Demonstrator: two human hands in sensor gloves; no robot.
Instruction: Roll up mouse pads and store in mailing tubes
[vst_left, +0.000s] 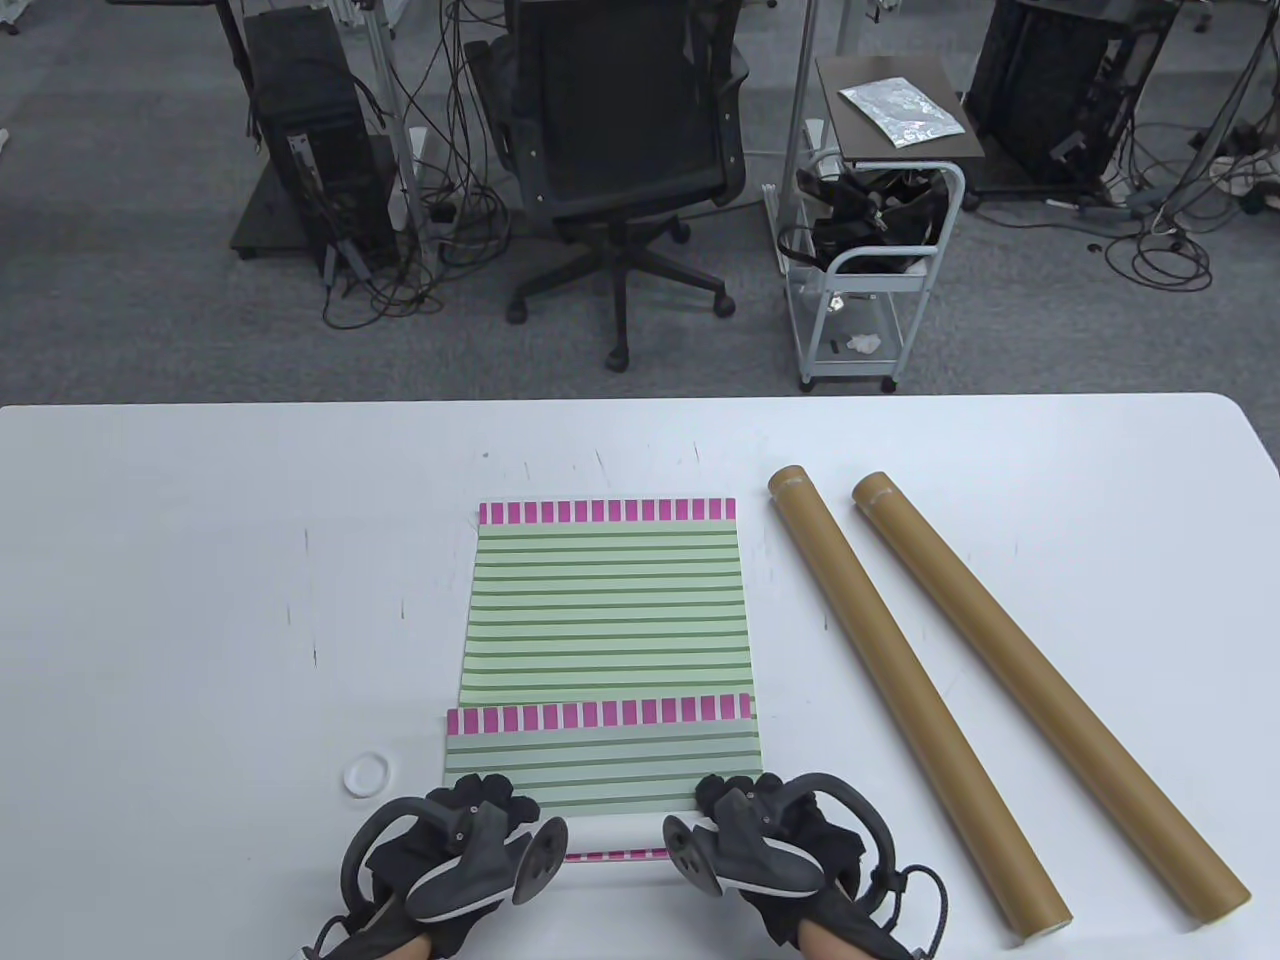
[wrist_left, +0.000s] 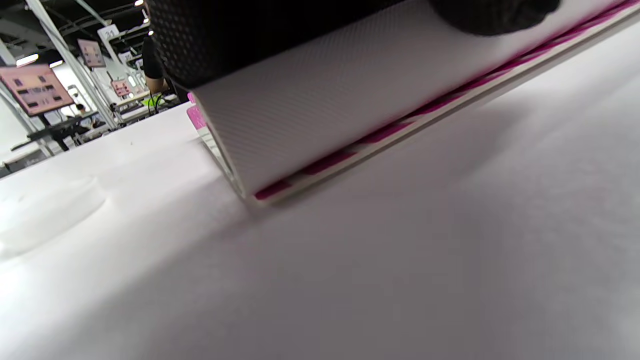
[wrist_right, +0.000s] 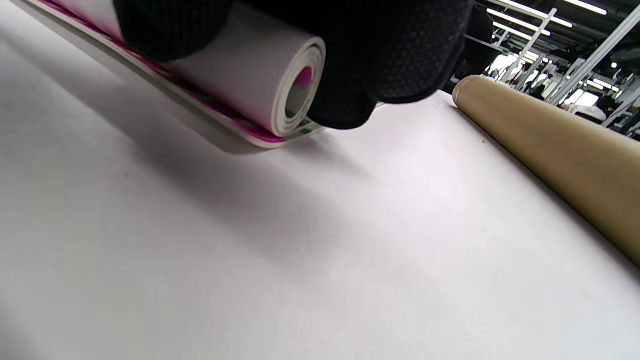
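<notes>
Mouse pad (vst_left: 600, 775) at the tabletop's near edge is at the rolling step: left hand (vst_left: 455, 850) and right hand (vst_left: 765, 845) each clasp 1 end of its started roll. Next, I judge, an even push toward the far edge. Only the right wrist view shows the roll's spiral; only the table view shows 2 mailing tubes (vst_left: 915, 700) to the right

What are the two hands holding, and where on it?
Both hold the rolled-up near end of the green-striped, pink-edged mouse pad: the left hand grips the roll's left end, the right hand its right end.
</notes>
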